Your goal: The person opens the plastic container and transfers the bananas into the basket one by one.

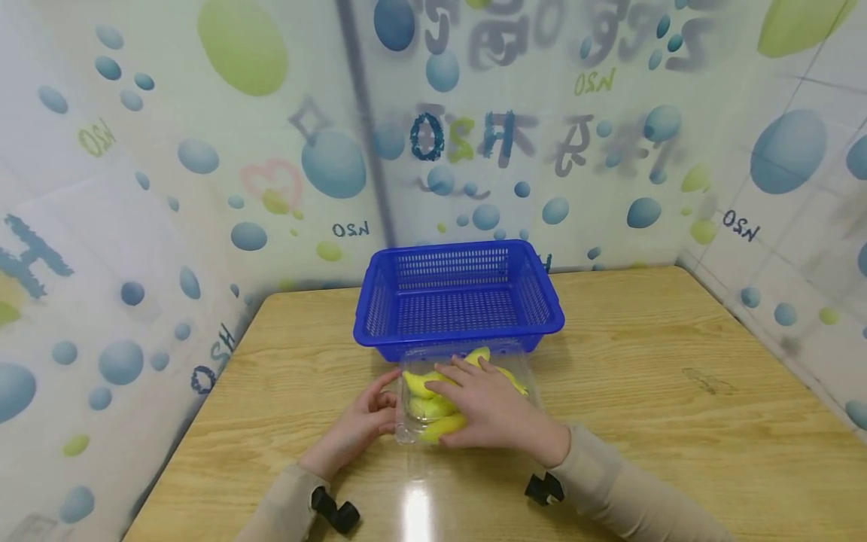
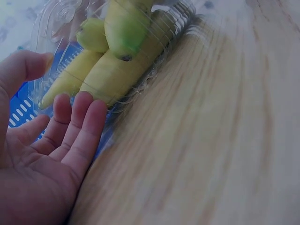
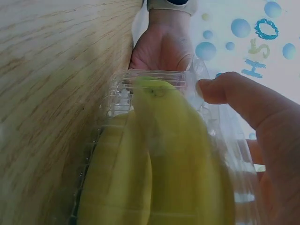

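Note:
A clear plastic clamshell box [image 1: 408,432] with several yellow bananas [image 1: 432,409] inside lies on the table, its far edge close against a blue basket. My right hand [image 1: 493,410] rests over the top of the box with its fingers spread. At the box's left side is my left hand [image 1: 360,423], fingers loosely bent. In the left wrist view its fingertips [image 2: 89,105] come right up to the box's end wall, and the thumb stands apart from them. Through the clear wall in the right wrist view, bananas [image 3: 178,154] with greenish tips show side by side.
The blue slotted basket [image 1: 467,336] stands behind the box near the table's back edge. Light wood tabletop [image 1: 650,391] spreads to both sides. Patterned curtains [image 1: 440,188] close off the back and both sides.

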Demonstrator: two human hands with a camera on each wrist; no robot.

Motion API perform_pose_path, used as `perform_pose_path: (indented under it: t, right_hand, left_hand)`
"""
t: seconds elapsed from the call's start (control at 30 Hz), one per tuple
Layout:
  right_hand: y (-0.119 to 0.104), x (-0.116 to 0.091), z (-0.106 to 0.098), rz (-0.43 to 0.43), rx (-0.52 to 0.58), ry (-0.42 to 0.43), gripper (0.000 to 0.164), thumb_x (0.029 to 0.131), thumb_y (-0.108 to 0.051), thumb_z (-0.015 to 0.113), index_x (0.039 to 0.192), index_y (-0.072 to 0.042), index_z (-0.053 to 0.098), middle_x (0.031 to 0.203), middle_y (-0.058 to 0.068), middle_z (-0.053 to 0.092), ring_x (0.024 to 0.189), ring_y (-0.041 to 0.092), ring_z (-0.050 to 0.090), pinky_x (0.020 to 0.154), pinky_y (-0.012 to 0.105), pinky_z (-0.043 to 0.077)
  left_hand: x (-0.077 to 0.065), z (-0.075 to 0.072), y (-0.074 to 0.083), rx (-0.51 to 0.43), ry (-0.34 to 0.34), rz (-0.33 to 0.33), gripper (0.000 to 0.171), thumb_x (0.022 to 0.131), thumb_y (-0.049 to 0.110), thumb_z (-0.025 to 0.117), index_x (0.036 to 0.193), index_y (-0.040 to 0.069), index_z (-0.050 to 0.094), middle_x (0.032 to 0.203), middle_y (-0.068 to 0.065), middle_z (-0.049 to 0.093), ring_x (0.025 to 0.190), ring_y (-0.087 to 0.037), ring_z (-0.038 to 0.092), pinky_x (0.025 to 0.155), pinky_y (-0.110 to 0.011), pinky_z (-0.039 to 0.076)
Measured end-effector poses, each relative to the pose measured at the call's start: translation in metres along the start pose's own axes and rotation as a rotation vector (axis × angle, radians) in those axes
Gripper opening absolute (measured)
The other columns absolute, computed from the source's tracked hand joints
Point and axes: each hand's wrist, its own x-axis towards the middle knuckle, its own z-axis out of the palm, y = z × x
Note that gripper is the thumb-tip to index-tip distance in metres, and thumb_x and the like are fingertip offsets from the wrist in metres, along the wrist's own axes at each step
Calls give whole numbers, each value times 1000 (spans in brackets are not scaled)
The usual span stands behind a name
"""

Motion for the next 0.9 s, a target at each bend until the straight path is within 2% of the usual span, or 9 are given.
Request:
perform_pose_path:
  t: [0.37, 0.73, 0.9]
  right_hand:
    - [1, 0, 3, -90, -75, 104, 65, 76, -56, 69, 127, -17, 63, 133, 6, 58, 122, 33, 54, 91, 48, 49]
    - [3, 0, 6, -157, -121, 199, 62, 74, -55, 71, 122, -16, 66, 127, 5, 62, 113, 29, 61, 84, 42, 54]
    - [5, 2, 3, -202, -126, 316, 61, 71, -51, 75, 118, -12, 68, 118, 6, 67, 104, 25, 65, 72, 35, 57]
  left_hand:
    - [0, 2, 2, 21, 24, -10, 78, 87, -5, 54, 152, 1, 11, 106, -7, 53, 91, -13, 58, 80, -29, 53]
    - [3, 3, 3, 33, 31, -8, 78, 84, -7, 52, 151, 0, 12, 105, -8, 53, 87, -13, 58, 77, -28, 54]
    - [2, 2, 2, 32, 25, 9, 78, 83, -8, 50, 151, -2, 12, 103, -8, 53, 83, -12, 58, 73, -26, 54]
